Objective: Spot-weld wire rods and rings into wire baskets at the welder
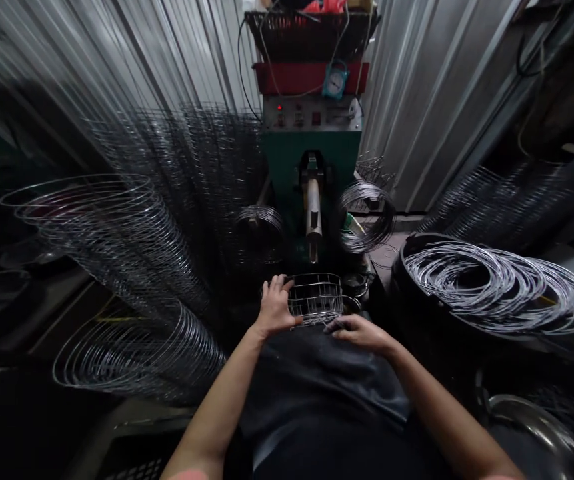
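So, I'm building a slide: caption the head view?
Left hand holds a wire basket, right hand at its near edge, before a green machine.

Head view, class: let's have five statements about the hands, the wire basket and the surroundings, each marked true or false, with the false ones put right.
1. The left hand is at the left end of the wire basket. True.
2. The right hand is at the basket's far rim. False: it is by the near right edge.
3. Stacked wire rings stand to the left of the basket. True.
4. The machine's front is bright yellow. False: it is dark green.
5. A blue clock hangs in front of something red. True.
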Tool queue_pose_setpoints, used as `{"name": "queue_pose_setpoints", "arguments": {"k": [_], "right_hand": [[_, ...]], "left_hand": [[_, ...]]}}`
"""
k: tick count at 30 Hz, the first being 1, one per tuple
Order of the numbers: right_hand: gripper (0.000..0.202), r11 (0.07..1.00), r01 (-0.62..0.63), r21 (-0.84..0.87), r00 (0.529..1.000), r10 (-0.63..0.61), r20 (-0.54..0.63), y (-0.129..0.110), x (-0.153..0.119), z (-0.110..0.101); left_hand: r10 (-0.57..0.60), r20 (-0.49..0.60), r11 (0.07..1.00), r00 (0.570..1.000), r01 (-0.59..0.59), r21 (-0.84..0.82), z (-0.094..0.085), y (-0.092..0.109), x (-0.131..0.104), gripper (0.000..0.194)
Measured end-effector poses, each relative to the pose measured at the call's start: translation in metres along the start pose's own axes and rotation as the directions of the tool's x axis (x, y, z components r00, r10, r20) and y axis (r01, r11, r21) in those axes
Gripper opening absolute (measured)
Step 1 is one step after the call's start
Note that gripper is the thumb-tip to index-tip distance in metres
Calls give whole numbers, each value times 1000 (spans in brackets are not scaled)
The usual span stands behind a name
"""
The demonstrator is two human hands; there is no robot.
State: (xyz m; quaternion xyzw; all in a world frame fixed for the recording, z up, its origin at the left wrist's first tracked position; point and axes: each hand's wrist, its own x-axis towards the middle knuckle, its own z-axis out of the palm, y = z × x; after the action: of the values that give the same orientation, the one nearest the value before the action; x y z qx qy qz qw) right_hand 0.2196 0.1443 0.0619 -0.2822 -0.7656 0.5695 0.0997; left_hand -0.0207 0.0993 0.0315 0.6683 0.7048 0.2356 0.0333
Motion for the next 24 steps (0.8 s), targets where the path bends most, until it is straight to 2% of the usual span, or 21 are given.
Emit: {"name": "queue_pose_setpoints", "arguments": {"k": [1, 3, 6, 8, 11, 18, 24], "right_hand": [[24, 999, 8, -48, 999, -6, 34, -7, 8, 0], [24, 973, 21, -229, 1000, -26, -18, -15, 25, 2], [26, 816, -42, -576, 977, -86, -193, -15, 45, 7], [29, 712, -79, -698, 963, -125, -238, -13, 53, 9], [32, 666, -59, -744, 966, -150, -211, -9, 58, 6], [29, 667, 50, -744, 984, -162, -79, -9, 61, -13], [42, 633, 77, -770, 993, -121, -1, -13, 67, -20]], "left_hand": [[23, 11, 999, 1000, -23, 28, -4, 8, -1, 93], [62, 17, 996, 998, -63, 57, -9, 19, -1, 93], [84, 7, 994, 996, -84, 66, -12, 27, 3, 91], [61, 6, 996, 998, -61, 71, -13, 29, 7, 91], [26, 18, 996, 1000, -27, 83, -14, 28, 14, 91], [-7, 23, 1000, 1000, 6, 23, -5, 24, 28, 88], [-24, 35, 999, 999, 25, -27, 1, 15, 38, 88]]}}
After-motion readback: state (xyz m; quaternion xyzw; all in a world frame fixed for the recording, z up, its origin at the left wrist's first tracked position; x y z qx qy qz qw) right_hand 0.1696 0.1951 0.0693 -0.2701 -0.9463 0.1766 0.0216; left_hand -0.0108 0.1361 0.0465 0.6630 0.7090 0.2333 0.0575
